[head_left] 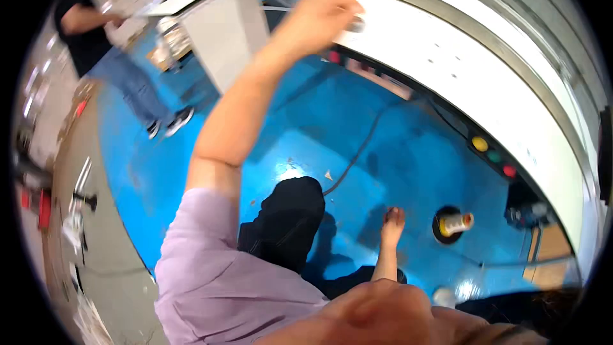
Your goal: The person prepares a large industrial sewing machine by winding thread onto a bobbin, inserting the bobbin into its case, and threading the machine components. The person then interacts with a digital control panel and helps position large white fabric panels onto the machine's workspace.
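Note:
My left hand [322, 20] reaches out over the near-left end of a long white work surface [447, 57]. Its fingers are curled together, somewhat blurred. At the fingertips is a small, pale, roundish piece [357, 23], too smeared to name. Several tiny dark specks lie on the white surface to the right of this hand. My right hand [394, 218] hangs low over the blue floor, apart from the surface. It looks small, with its fingers bunched, and I cannot see whether anything is in them.
Yellow [479, 144], green and red buttons line the surface's edge. A cylindrical container [456, 223] is near a dark round base. A cable [364, 147] crosses the blue floor [274, 147]. Beyond a white panel [227, 32], another person [105, 45] stands at the left.

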### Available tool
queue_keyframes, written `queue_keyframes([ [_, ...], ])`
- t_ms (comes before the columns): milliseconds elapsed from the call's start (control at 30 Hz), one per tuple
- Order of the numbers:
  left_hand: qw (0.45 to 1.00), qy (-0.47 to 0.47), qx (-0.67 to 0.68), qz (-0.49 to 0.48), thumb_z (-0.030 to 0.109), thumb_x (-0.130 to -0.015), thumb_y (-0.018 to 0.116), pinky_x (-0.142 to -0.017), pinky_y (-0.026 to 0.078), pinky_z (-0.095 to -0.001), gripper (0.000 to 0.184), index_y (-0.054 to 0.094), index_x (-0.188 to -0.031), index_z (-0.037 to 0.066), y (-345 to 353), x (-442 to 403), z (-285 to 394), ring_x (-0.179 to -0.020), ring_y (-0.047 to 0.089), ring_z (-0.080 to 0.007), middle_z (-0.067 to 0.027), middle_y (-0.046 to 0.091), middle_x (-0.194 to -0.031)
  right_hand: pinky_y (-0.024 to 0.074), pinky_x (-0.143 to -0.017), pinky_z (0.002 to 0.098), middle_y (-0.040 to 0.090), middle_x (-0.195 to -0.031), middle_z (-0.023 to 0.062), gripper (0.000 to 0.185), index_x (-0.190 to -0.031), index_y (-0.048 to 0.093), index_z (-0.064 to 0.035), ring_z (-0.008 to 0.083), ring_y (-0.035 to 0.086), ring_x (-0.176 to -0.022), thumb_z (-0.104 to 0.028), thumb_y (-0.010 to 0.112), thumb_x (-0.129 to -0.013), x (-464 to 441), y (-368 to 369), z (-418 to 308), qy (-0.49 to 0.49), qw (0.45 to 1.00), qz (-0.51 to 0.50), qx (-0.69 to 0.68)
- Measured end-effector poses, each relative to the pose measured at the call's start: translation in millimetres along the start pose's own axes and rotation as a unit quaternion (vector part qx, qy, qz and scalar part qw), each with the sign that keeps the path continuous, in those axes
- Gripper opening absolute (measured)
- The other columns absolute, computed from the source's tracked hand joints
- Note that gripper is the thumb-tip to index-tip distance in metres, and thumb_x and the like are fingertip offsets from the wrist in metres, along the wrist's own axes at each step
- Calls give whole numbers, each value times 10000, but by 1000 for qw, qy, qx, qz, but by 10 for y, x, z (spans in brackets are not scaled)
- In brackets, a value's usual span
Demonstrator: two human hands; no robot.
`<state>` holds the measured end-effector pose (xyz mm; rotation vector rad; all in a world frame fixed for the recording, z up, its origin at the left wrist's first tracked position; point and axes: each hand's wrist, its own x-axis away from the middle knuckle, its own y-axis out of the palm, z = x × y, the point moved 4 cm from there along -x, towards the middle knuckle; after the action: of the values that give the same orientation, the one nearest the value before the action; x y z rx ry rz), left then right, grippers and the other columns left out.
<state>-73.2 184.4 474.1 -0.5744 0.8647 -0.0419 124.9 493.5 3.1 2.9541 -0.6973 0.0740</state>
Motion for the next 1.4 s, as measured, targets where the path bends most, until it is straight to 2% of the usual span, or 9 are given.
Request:
queue_keyframes([
  [133,1000,4,4,0,275,-978,593,-830,502,-283,317,701,-1083,-3,-108,-34,39,-914,640,-138,-79,705,-983,351,-557,284,453,-694,16,95,-884,506,-48,116,420,-618,-136,470,-886,74,5,-523,-68,997,29,-13],
  [300,998,-24,-22,52,231,-979,598,-953,441,-272,302,686,-1151,-2,-162,15,186,-1056,601,-145,-77,681,-1123,360,-604,283,476,-708,29,128,-894,504,-45,119,427,-658,-119,412,-943,209,-253,-1189,-118,986,114,-43],
  [500,915,106,-49,386,82,-950,573,-863,510,-330,204,648,-1077,-60,-115,753,645,-939,635,-239,-157,665,-1039,328,-625,222,514,-849,5,150,-976,557,-53,62,392,-711,-136,431,-985,434,-828,-2200,-251,931,264,20],
  [533,883,228,-170,373,56,-940,560,-779,523,-358,156,646,-1011,-53,-9,1020,634,-860,624,-254,-152,651,-934,331,-622,223,515,-871,11,162,-997,569,-47,64,393,-710,-129,430,-982,454,-956,-2325,-288,914,281,48],
  [567,901,295,52,316,32,-904,582,-687,510,-371,94,637,-944,-33,228,1185,673,-792,604,-246,-137,630,-852,334,-619,223,515,-893,17,178,-1018,581,-40,66,394,-709,-122,428,-980,438,-1079,-2439,-322,896,297,77],
  [667,925,379,11,8,105,-768,703,-646,490,-418,227,640,-984,133,1209,1723,1220,-743,616,-280,-86,663,-933,373,-659,237,520,-969,50,281,-1162,603,0,94,437,-760,-98,417,-976,433,-1378,-2663,-324,898,296,7],
  [933,895,149,326,-266,22,-815,679,-780,508,-366,191,666,-1005,25,2779,2405,1835,-898,631,-274,-138,644,-1035,523,-831,284,538,-1141,77,357,-1325,539,0,144,609,-962,-24,561,-969,401,-1673,-2987,-343,883,320,-23],
  [1100,781,-176,497,-335,131,-943,608,-803,501,-284,226,624,-1139,20,3376,2278,1844,-913,618,-137,-75,661,-1080,527,-862,307,578,-1138,89,425,-1340,500,-8,179,647,-1025,22,604,-929,450,-1725,-2961,-398,854,335,9],
  [1400,640,-244,621,-380,179,-979,594,-798,525,-269,273,629,-1162,-20,3945,1801,2587,-920,645,-120,-78,693,-1037,509,-854,335,694,-1143,80,506,-1206,619,-67,244,625,-1011,67,699,-725,648,-1736,-2934,-434,814,329,202],
])
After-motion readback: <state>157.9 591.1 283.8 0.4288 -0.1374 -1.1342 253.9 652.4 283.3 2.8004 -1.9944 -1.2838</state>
